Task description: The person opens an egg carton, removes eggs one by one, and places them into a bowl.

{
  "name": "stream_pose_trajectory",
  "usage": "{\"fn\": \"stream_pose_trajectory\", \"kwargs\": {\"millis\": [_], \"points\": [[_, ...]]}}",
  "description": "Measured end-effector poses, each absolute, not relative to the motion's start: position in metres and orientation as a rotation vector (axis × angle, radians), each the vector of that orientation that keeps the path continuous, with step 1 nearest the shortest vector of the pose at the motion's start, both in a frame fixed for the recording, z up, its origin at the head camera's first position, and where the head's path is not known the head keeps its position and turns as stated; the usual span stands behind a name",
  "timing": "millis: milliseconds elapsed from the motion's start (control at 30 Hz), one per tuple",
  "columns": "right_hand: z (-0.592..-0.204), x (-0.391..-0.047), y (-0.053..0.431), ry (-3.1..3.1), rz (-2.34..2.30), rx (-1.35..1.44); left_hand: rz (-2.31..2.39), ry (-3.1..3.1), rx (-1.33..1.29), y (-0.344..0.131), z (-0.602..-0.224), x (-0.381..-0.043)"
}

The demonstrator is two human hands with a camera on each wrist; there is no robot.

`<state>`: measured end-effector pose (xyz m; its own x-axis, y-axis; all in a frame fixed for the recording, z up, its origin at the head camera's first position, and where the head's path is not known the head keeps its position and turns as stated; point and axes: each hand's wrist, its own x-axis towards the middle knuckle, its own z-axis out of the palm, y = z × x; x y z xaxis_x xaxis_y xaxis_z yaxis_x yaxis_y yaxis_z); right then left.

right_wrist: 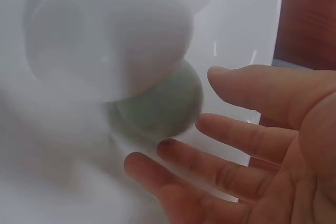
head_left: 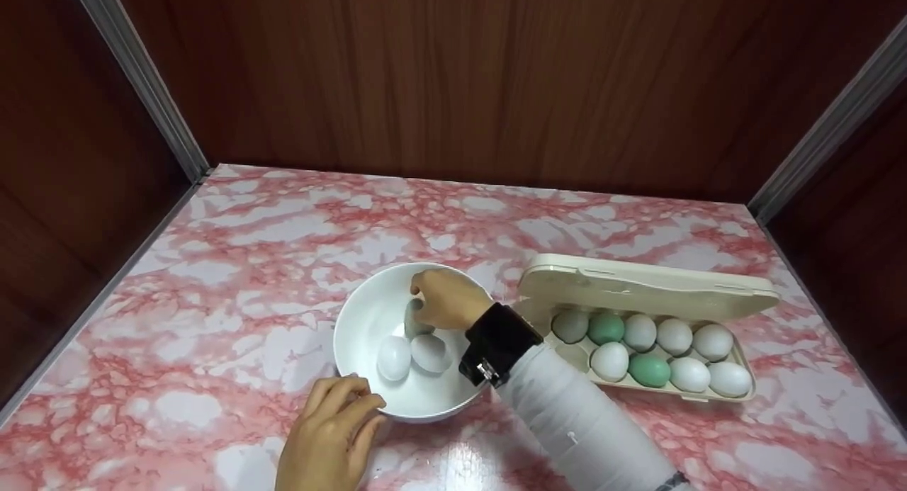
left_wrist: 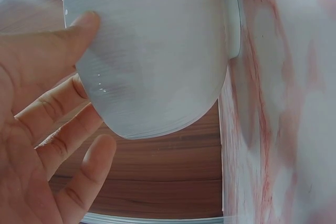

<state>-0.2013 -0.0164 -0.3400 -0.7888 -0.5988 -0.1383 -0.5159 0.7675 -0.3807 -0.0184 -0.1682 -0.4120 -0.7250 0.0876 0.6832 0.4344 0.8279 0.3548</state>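
Note:
A white bowl (head_left: 368, 314) holds two white eggs, one on the left (head_left: 394, 358) and one on the right (head_left: 430, 353), with a pale green egg (right_wrist: 163, 103) beyond them. My right hand (head_left: 446, 300) reaches into the bowl over the green egg, partly covering it in the head view. The right wrist view shows the thumb and fingers spread beside that egg, fingertips right at its side. At the bowl's near left rim, my left hand (head_left: 329, 431) holds the edge, thumb against the outer wall (left_wrist: 157, 56) and fingers passing behind the rim.
An egg carton (head_left: 655, 285) with its lid raised stands right of the bowl. It contains several white eggs (head_left: 689, 375), green eggs (head_left: 649, 370) and a greyish one (head_left: 570, 326). Brown wooden panels (head_left: 460, 87) border the pink marbled table (head_left: 234, 285).

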Motion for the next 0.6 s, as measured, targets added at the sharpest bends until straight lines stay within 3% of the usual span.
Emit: {"fn": "stream_pose_trajectory", "kwargs": {"millis": [200, 600], "points": [[-0.326, -0.196, -0.015, 2.681, -0.523, -0.714, -0.658, -2.304, -0.389, -0.168, -0.413, -0.019], [-0.299, -0.18, 0.021, 2.783, -0.779, -0.806, -0.649, -2.291, -0.4, -0.168, -0.414, -0.02]]}}
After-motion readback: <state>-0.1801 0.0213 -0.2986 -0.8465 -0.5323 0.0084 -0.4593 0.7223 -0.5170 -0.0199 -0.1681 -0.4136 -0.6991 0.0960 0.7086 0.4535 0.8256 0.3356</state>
